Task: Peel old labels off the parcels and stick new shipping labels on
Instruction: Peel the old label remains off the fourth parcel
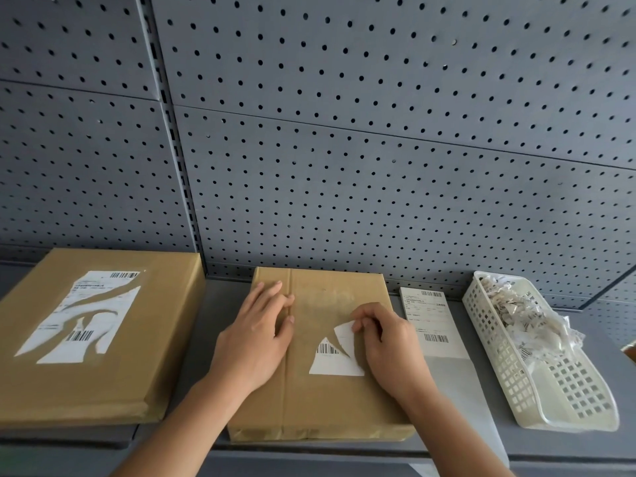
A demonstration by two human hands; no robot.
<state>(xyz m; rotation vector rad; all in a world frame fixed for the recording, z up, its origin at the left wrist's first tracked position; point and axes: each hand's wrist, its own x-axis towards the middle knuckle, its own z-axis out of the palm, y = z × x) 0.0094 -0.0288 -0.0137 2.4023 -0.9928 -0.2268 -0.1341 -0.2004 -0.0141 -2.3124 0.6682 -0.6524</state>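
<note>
Right hand [385, 339] pinches label remnant [335, 352] on parcel [320, 401].

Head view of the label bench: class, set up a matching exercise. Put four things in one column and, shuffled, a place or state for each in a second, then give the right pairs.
Things
1. left parcel
2. middle parcel
3. basket
4. new shipping label

Places or states
A. holds torn label scraps
B. lies flat between a parcel and the basket
C. bears a large, partly torn label
D. pressed by the left hand while the right hand pinches its label remnant

Pairs: 1-C, 2-D, 3-A, 4-B.
</note>
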